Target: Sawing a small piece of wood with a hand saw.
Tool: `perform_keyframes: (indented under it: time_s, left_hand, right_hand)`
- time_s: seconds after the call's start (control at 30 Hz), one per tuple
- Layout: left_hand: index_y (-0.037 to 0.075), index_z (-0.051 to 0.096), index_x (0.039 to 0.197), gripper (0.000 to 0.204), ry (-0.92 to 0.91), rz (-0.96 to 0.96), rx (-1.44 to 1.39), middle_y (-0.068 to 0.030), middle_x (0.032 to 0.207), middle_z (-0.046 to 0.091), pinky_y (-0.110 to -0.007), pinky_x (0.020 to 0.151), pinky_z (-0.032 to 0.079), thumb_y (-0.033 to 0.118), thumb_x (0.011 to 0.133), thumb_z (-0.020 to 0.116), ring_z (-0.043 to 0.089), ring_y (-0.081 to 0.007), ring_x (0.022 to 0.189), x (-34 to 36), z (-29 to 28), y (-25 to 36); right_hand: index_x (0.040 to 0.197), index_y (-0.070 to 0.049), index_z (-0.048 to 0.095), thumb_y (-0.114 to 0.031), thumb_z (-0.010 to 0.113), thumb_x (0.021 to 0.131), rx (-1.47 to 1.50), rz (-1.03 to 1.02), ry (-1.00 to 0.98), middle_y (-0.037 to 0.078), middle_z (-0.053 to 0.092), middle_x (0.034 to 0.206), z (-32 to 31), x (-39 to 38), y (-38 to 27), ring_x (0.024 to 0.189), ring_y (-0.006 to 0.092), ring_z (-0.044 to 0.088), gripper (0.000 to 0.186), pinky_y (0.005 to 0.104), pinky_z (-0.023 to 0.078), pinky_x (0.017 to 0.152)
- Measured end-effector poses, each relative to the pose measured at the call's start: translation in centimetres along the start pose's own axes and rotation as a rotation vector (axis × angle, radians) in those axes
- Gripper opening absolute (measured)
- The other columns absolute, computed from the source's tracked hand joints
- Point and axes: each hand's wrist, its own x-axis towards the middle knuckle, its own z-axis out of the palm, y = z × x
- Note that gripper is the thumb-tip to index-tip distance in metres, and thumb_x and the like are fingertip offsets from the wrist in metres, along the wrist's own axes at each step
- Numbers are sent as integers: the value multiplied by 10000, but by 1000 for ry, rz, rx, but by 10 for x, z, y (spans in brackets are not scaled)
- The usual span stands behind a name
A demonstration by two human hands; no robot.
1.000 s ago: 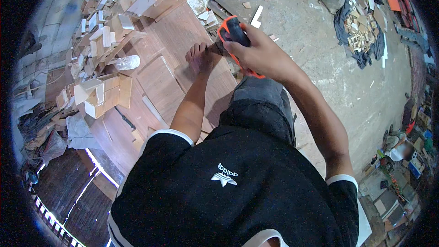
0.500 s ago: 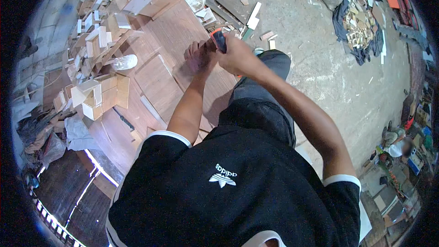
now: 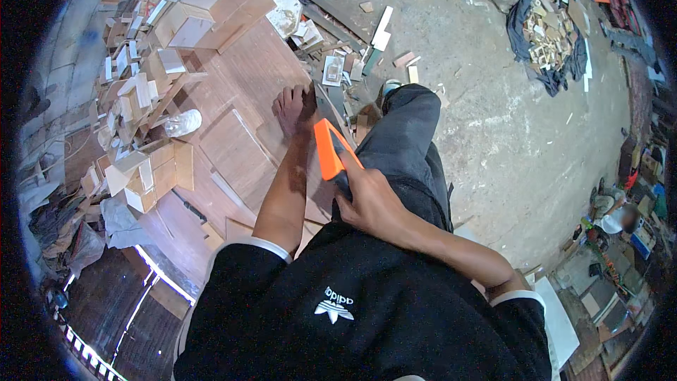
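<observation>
Slipping sideways, the saw (image 3: 326,140) could have nicked the left hand (image 3: 295,111), since its blade (image 3: 326,107) stood just beside that hand near the edge of the wooden board (image 3: 243,56). The left fingers lay slightly spread on the board; the right hand (image 3: 371,201) was curled around the saw's orange-and-black handle (image 3: 328,161).

Uneven light, strong fisheye distortion

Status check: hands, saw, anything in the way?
Right hand gripping orange-and-black handsaw. Left hand on wooden panel. Offcuts on floor nearby.
</observation>
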Motion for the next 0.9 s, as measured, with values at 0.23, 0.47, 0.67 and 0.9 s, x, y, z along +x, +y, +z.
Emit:
perform_keyframes:
  time_s: [0.23, 0.47, 0.67, 0.9]
  left_hand:
    - [165, 587, 945, 184, -35, -24, -13, -62, 902, 538, -416, 845, 401, 324, 881, 520, 538, -250, 921, -4, 28, -20]
    - [160, 590, 1040, 344, -68, -64, -42, -71, 973, 558, -448, 849, 405, 463, 923, 478, 541, -278, 967, -1, -2, -1]
    - [128, 589, 987, 249, -42, -22, -67, -82, 951, 536, -418, 875, 381, 342, 862, 562, 522, -270, 963, -2, 5, -5]
    - [135, 590, 980, 237, -59, -74, -59, -80, 938, 533, -417, 870, 383, 325, 841, 573, 519, -272, 959, -2, -5, -1]
  right_hand:
    - [1113, 22, 400, 22, 636, 728, 92, -72, -42, 280, 556, 697, 43, -1, -9, 676, 471, 593, 452, 480, 451, 534]
    - [1091, 54, 380, 32, 632, 734, 91, 101, -130, 287, 562, 649, -43, -14, -53, 675, 488, 597, 437, 514, 472, 550]
    - [1165, 18, 455, 28, 567, 754, 12, -55, 30, 287, 555, 731, 15, 31, 62, 709, 476, 584, 427, 443, 457, 599]
    - [1276, 4, 452, 27, 597, 720, 86, 40, -27, 303, 605, 854, -3, -18, -18, 814, 468, 611, 575, 464, 513, 692]
